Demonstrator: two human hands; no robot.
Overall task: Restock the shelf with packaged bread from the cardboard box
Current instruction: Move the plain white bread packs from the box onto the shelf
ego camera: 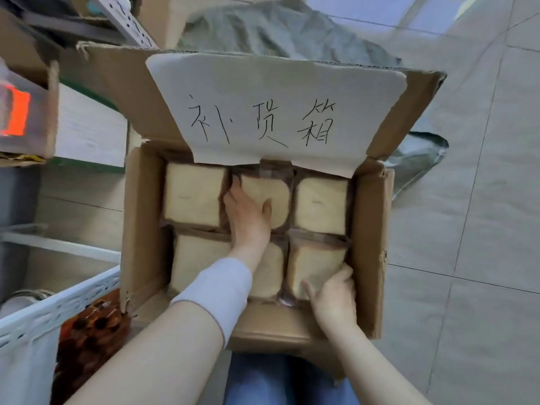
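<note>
You're in a shop, low down beside its shelving. White perforated metal shelves (58, 305) stand at your left, with wrapped snacks (90, 331) on the near one. A cardboard box (140, 229) with a hand-lettered paper label (263, 92) holds identical packs of bread (194, 197). Pale floor tiles (482, 258) spread to the right.

open brown cardboard box (140, 229): six clear-wrapped pale bread packs, two rows of three | left hand (248, 220): grips far-middle bread pack (279, 197), thumb on top | right hand (333, 296): grips near-right bread pack (315, 264) beside box wall | far flap: white paper sheet (277, 89), handwritten characters
</note>
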